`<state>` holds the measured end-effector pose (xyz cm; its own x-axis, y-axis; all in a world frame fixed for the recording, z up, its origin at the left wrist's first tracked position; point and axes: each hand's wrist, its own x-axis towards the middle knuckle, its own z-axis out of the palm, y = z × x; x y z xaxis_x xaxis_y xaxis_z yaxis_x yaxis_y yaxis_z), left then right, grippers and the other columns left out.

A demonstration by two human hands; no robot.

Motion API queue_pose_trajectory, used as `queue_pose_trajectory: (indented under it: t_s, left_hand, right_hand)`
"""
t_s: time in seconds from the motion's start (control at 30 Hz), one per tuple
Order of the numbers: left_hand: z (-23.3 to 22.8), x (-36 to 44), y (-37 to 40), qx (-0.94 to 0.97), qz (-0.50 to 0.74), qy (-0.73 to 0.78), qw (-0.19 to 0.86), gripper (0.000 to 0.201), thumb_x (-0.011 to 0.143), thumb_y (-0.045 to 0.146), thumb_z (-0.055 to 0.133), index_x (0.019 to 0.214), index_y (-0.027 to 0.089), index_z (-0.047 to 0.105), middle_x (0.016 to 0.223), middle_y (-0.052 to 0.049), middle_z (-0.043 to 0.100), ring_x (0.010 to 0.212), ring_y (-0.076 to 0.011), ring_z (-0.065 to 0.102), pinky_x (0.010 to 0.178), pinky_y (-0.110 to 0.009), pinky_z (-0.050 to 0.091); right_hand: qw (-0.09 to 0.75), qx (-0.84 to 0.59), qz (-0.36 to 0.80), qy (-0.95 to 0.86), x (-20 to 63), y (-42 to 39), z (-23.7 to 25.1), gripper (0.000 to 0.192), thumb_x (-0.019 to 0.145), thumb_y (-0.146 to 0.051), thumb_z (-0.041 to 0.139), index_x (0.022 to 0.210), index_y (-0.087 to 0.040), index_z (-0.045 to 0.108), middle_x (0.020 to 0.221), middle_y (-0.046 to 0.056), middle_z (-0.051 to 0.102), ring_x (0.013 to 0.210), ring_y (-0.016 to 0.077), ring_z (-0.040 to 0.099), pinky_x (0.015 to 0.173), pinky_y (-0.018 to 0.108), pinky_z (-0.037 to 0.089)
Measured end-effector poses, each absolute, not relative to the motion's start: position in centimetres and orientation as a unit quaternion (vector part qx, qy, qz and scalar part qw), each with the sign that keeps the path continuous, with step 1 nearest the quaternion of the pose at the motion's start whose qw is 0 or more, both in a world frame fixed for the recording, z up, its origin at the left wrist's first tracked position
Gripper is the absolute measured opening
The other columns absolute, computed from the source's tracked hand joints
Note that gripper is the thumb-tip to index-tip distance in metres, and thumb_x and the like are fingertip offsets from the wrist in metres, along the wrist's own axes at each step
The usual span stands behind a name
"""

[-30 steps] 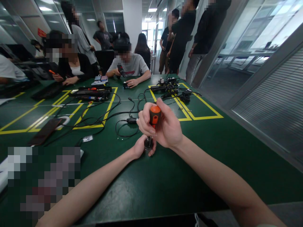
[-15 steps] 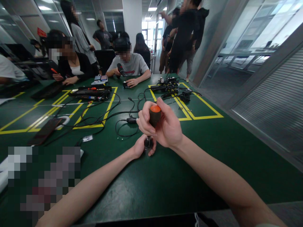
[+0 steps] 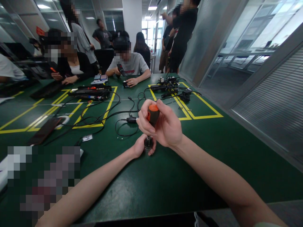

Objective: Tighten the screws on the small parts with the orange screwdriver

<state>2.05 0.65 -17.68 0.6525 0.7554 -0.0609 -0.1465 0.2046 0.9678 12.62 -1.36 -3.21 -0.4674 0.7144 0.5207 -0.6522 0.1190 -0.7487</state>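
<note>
The screwdriver (image 3: 152, 117) stands upright near the middle of the green table (image 3: 213, 151), its tip down in a small dark part (image 3: 148, 144). The right hand (image 3: 163, 126) has its fingers clamped round the orange-and-black handle; the left hand (image 3: 142, 147) pinches the part at the base. Best keep that shaft vertical and the part pinned flat. Against 0.5 seconds back, the handle has rolled, with more orange showing. Black cables (image 3: 125, 121) lie just beyond.

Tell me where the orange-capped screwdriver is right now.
In the head view the screwdriver stands upright just left of centre on the green table, its handle gripped by the right hand while the left hand steadies its lower end.
</note>
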Motion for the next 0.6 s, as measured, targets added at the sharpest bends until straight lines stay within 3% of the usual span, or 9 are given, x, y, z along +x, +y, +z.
queue_pose_trajectory:
  t_s: [0.23, 0.43, 0.6]
  left_hand:
    - [-17.66, 2.09, 0.62, 0.549, 0.312, 0.283, 0.722, 0.068, 0.098, 0.064, 0.028, 0.059, 0.017, 0.058, 0.041, -0.002, 0.048, 0.039, -0.0140, 0.044, 0.047, -0.027, 0.035]
    - [-17.50, 2.09, 0.56, 0.550, 0.313, 0.281, 0.721, 0.067, 0.098, 0.062, 0.028, 0.059, 0.017, 0.057, 0.041, -0.003, 0.049, 0.038, -0.0143, 0.045, 0.047, -0.027, 0.035]
    - [-17.50, 2.11, 0.56, 0.549, 0.314, 0.276, 0.723, 0.064, 0.099, 0.056, 0.026, 0.059, 0.017, 0.057, 0.042, -0.003, 0.048, 0.039, -0.0141, 0.045, 0.047, -0.026, 0.035]
  right_hand:
    - [0.505, -0.038, 0.675, -0.537, 12.73, -1.33, -3.15, 0.049, 0.102, -0.061, 0.050, 0.076, -0.020, 0.055, 0.049, -0.009, 0.040, 0.039, 0.0071, 0.028, 0.040, 0.020, 0.024]
    - [0.528, -0.038, 0.663, -0.530, 12.58, -1.49, -3.27, 0.036, 0.098, -0.057, 0.059, 0.088, -0.023, 0.053, 0.048, -0.011, 0.042, 0.039, 0.0081, 0.029, 0.042, 0.020, 0.027]
    - [0.511, -0.049, 0.675, -0.530, 12.72, -1.44, -3.00, 0.045, 0.102, -0.059, 0.051, 0.076, -0.021, 0.053, 0.050, -0.008, 0.042, 0.039, 0.0076, 0.029, 0.040, 0.021, 0.024]
